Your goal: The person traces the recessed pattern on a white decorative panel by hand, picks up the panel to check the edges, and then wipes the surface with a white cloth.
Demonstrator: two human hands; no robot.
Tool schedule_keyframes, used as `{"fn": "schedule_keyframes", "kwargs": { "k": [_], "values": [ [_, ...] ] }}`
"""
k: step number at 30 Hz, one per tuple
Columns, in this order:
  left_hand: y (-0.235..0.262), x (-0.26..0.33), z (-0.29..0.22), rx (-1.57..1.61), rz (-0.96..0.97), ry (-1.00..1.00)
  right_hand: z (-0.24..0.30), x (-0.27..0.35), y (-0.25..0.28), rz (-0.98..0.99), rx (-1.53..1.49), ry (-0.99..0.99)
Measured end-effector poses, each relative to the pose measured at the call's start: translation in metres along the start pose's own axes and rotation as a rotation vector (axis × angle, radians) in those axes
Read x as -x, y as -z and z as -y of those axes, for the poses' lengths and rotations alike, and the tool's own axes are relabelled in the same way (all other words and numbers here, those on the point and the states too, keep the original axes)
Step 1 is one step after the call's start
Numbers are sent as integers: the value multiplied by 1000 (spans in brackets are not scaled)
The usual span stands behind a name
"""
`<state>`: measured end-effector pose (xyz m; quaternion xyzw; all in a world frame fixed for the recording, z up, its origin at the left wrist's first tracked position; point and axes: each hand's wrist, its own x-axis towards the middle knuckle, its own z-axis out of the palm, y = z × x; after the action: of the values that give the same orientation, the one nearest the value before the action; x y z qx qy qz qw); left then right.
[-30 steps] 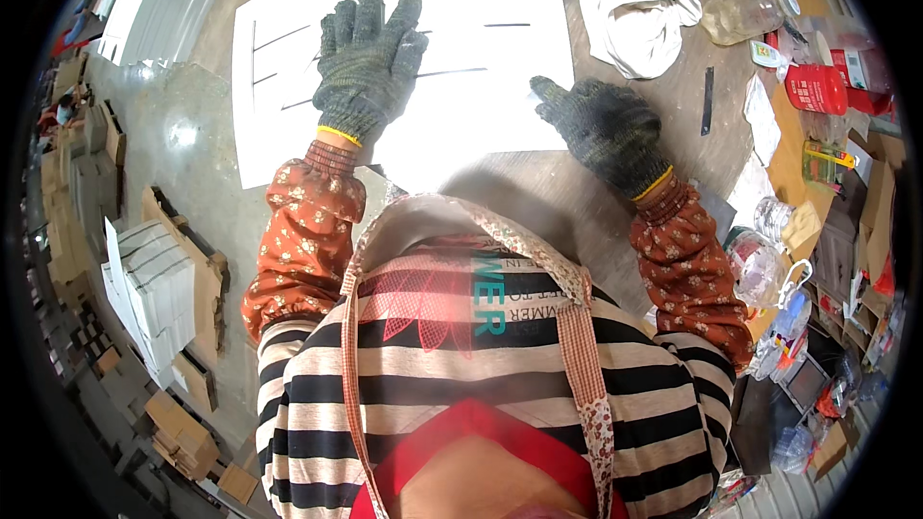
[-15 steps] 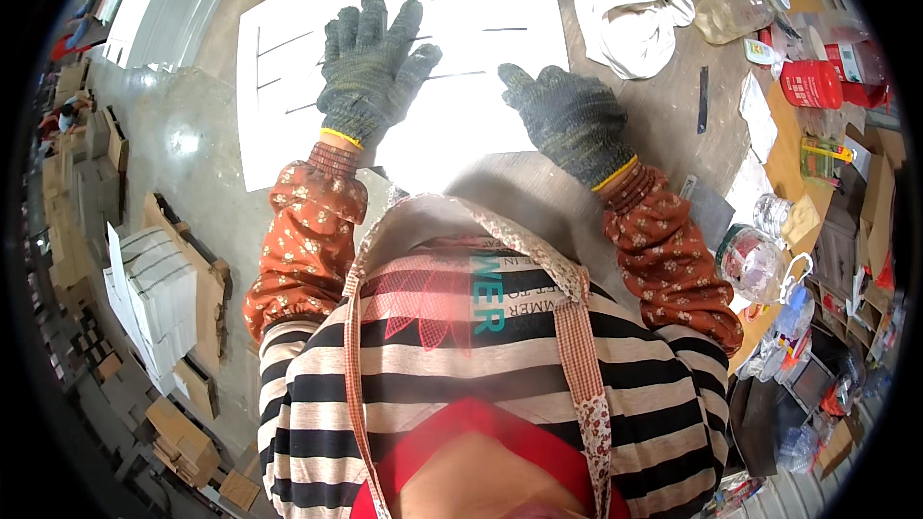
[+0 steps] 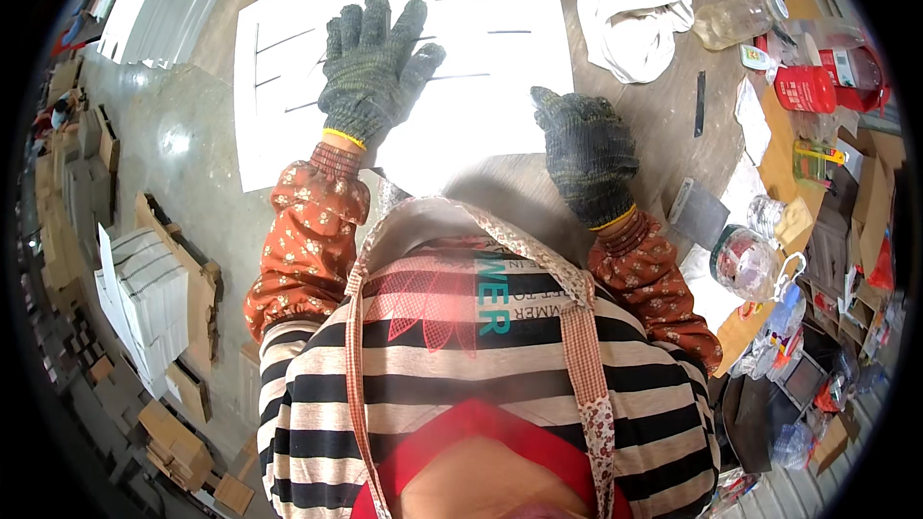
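Note:
A large white sheet or board (image 3: 279,149) with several thin black strokes lies flat on the table. My left hand (image 3: 373,67), in a dark green knit glove with a yellow cuff edge, rests on it palm down, fingers spread. At the sheet's right edge is my right hand (image 3: 588,154), gloved the same way. Its fingers are curled together and the tip points to the sheet; whatever it may hold is hidden. Orange flowered sleeves cover both forearms.
A crumpled white cloth (image 3: 630,14) and a short black strip (image 3: 700,104) lie to the right. Beyond are a clear bottle (image 3: 735,21), a red container (image 3: 806,88), a flat grey piece (image 3: 699,213) and a clear jar (image 3: 747,262). A stack of white boards (image 3: 149,303) stands at the lower left.
My right hand has drawn down and to the right, toward me, off the sheet's edge, and its fingers have turned more upward. My left hand stays in place on the sheet.

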<state>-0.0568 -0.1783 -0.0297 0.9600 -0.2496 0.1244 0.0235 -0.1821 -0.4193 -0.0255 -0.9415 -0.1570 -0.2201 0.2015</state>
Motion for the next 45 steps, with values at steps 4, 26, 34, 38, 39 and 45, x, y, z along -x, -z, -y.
{"fn": "schedule_keyframes", "kwargs": {
  "k": [4,26,34,38,39,45],
  "values": [
    [-9,0,5,-20,-45,-51,6,-1,-2,180,-11,-190],
    [0,2,-1,24,77,21,2,-13,12,121,-33,-135],
    [11,25,-49,159,92,-219,-23,40,62,-6,206,-297],
    [32,29,-61,322,155,-356,-29,67,105,231,445,-467],
    [36,32,-62,339,147,-344,-31,78,112,290,480,-488],
    [5,51,-51,320,-132,-452,-49,101,135,644,332,-565]
  ]
}}
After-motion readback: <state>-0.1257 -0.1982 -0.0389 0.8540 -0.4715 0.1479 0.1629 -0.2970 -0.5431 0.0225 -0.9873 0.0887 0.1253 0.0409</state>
